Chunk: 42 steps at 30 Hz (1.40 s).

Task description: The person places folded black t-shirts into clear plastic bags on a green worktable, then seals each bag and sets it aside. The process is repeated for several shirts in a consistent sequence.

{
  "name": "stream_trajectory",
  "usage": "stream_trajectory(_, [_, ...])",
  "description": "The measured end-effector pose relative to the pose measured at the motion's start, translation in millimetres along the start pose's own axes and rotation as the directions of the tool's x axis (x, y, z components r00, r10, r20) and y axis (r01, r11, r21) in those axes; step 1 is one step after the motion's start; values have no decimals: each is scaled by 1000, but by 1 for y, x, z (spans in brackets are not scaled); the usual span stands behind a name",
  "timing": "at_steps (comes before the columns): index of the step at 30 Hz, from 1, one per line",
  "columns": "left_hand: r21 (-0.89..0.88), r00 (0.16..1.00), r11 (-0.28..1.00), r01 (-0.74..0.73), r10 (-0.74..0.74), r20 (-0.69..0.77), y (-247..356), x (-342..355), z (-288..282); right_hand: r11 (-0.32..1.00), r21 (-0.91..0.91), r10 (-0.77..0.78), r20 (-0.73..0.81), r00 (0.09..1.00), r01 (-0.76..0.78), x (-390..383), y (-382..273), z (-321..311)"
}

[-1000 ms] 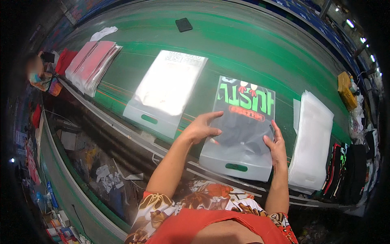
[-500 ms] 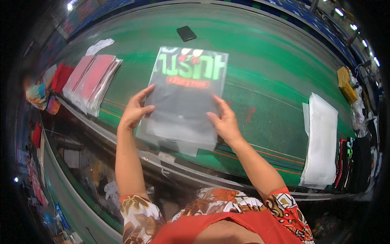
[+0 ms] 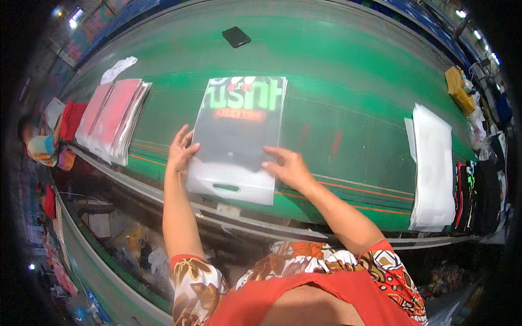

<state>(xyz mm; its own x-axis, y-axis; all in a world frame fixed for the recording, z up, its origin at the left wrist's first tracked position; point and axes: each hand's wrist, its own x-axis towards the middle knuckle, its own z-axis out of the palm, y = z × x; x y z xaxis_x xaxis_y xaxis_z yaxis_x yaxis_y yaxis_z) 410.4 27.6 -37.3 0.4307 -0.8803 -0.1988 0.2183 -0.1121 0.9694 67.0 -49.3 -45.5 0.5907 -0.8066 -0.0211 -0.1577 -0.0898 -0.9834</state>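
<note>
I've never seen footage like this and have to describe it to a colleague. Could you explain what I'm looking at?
There is no machine: a person works with bare hands. The view comes from a wide camera on the person's own head, looking down, so straight edges look bent. The left hand and right hand are at opposite sides of a clear bag with a dark printed item inside; how firm their grip is, I can't tell. On the green table are also pink packs to the left, a white stack to the right and a flat black object farther back.
</note>
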Motion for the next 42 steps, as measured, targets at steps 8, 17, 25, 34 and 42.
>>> stream_trajectory(8, [-10, 995, 998, 63, -63, -82, -5, 4, -17, 980, -122, -154, 15, 988, 155, -6, 3, 3])
stream_trajectory(17, [178, 991, 979, 97, -78, -112, 11, 10, 5, 977, -164, -136, -10, 991, 133, -7, 7, 3])
stream_trajectory(25, [615, 816, 777, -130, 437, -379, -4, 40, -23, 997, -67, -35, 69, 997, 39, -99, 0, -47])
stream_trajectory(34, [566, 865, 723, -397, 501, -33, -24, -68, 237, 768, -632, -266, -465, 844, -105, -217, 11, -287])
stream_trajectory(42, [391, 863, 815, -428, 241, 444, -111, -177, 539, 335, -881, -112, -389, 914, -334, -289, 56, -362])
